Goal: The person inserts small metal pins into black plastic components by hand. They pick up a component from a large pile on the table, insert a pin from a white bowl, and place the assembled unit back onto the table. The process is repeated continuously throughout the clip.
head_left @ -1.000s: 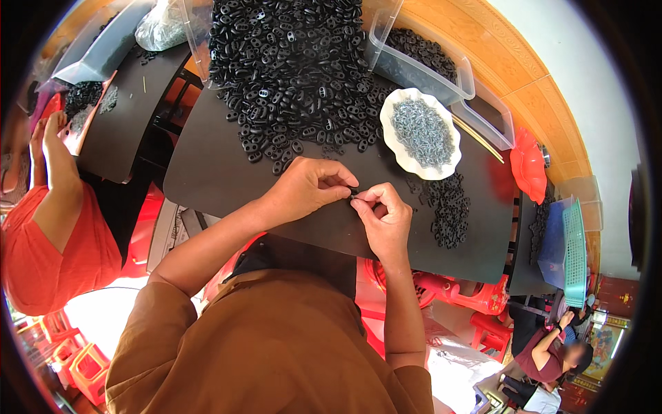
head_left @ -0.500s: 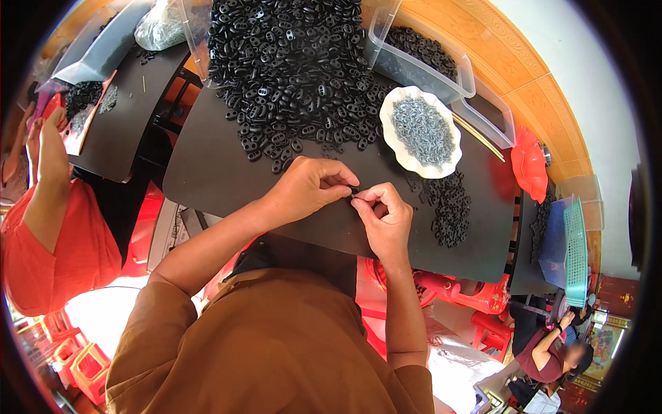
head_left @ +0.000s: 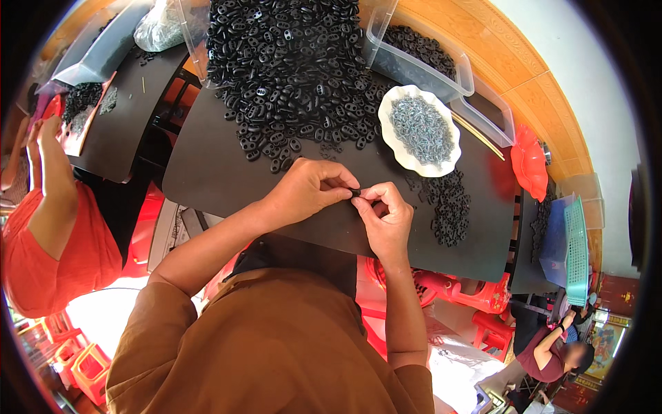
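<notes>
Above the near part of the dark table [head_left: 317, 231], my left hand [head_left: 312, 188] and my right hand [head_left: 385, 215] meet fingertip to fingertip. Pinched between them is a small black plastic piece [head_left: 355, 193], mostly covered by the fingers; it resembles a cord lock part. Just beyond my hands spreads a large heap of black oval two-hole cord lock pieces [head_left: 296, 83]. To the right, a white scalloped dish [head_left: 387, 141] holds many tiny silvery metal pieces that look like springs. Nearer my right hand lies a pile of smaller black parts [head_left: 452, 210].
Clear plastic bins [head_left: 458, 83] stand at the back right, beside a red scalloped dish [head_left: 529, 165] and a teal basket [head_left: 576, 252]. A co-worker in a red top [head_left: 58, 241] sits at another table [head_left: 114, 131] on the left. Red stools [head_left: 489, 331] stand below.
My hands stay in nearly the same place, still pinching; a little more of the black piece shows between the fingertips. The co-worker's arm on the left has shifted slightly.
</notes>
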The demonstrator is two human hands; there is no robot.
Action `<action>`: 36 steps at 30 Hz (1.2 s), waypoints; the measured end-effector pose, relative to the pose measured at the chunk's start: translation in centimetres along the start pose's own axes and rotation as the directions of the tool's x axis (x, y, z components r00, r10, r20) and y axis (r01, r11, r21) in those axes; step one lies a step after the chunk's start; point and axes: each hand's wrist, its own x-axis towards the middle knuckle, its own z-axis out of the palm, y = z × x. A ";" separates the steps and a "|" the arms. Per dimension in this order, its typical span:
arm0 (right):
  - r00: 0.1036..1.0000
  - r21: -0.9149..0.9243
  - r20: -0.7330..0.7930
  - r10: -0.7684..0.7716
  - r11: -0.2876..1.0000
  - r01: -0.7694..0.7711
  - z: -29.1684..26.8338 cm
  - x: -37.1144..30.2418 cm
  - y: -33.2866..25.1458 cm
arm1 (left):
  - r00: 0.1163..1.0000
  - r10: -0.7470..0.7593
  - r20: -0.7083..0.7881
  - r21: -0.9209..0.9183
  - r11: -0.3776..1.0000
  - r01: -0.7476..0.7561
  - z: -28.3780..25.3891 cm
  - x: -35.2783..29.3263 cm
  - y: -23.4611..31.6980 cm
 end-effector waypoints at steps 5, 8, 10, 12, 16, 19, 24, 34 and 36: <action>1.000 -0.110 0.021 -0.018 0.994 0.021 -0.1 -0.1 -0.2 | 0.992 0.125 0.005 0.146 0.981 -0.124 0.6 0.0 -0.3; 0.998 -0.151 0.033 -0.046 0.987 0.050 -0.3 -0.2 -0.5 | 0.973 0.230 0.035 0.254 0.939 -0.231 0.6 0.1 -0.4; 0.998 -0.152 0.040 -0.040 0.987 0.045 -0.4 -0.2 -0.7 | 0.946 0.321 0.050 0.299 0.899 -0.320 0.9 0.2 -0.8; 0.999 -0.142 0.048 -0.005 0.990 0.012 -0.6 -0.3 -0.8 | 0.965 0.260 0.041 0.279 0.924 -0.261 0.8 0.0 -0.3; 0.997 -0.145 0.061 -0.046 0.988 0.054 -0.7 -0.3 -0.7 | 0.974 0.215 0.066 0.250 0.942 -0.225 0.7 0.0 -0.1; 0.995 -0.151 0.065 -0.070 0.985 0.079 -0.8 -0.3 -1.0 | 0.972 0.224 0.076 0.280 0.930 -0.237 0.6 0.1 -0.5; 0.992 -0.158 0.060 -0.112 0.980 0.120 -1.0 -0.6 -0.7 | 0.953 0.289 0.088 0.332 0.894 -0.302 0.7 0.2 -0.9; 0.982 -0.213 0.044 -0.183 0.959 0.188 -1.1 -0.5 -0.4 | 0.982 0.191 0.008 0.221 0.957 -0.188 0.9 -0.1 -0.4; 0.992 -0.178 0.034 -0.125 0.976 0.129 -1.0 -0.6 -0.8 | 0.975 0.221 0.023 0.272 0.937 -0.219 0.7 0.0 -0.7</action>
